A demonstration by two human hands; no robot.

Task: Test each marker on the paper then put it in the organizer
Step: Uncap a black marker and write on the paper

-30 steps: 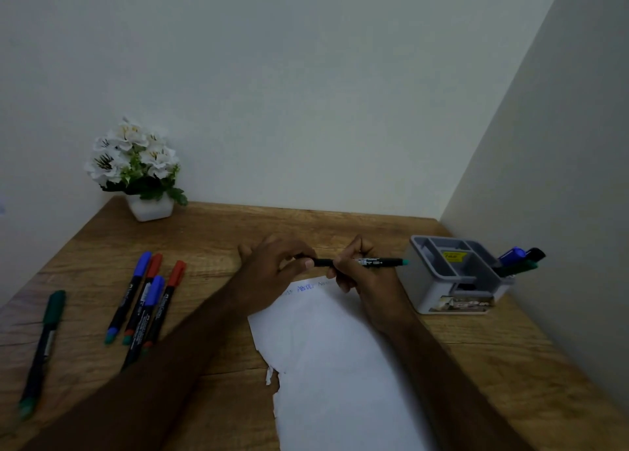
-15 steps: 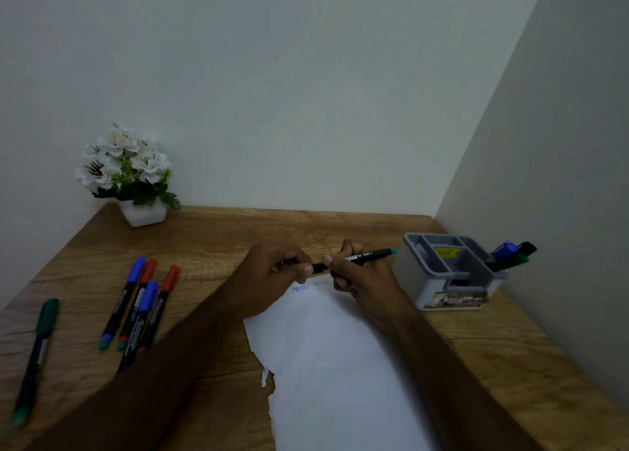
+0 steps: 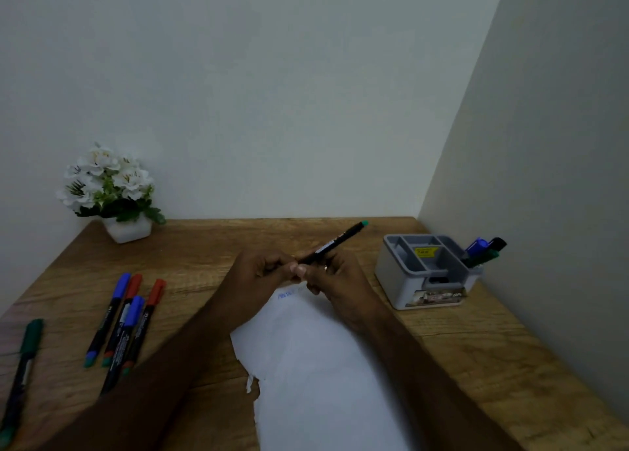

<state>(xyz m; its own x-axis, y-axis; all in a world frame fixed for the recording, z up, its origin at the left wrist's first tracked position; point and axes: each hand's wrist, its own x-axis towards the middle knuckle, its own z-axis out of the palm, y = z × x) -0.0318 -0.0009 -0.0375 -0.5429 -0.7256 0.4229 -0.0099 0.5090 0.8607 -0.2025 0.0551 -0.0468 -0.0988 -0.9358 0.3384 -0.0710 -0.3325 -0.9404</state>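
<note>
Black marker pinched at its near end between curled fingers of left hand and right hand, slanting up-right, teal end free above the table. Held over the far edge of the paper. Bare wood between hands and organizer near the right wall.

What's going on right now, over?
Both hands, left and right, grip one black marker above the paper. Organizer unobstructed.
</note>
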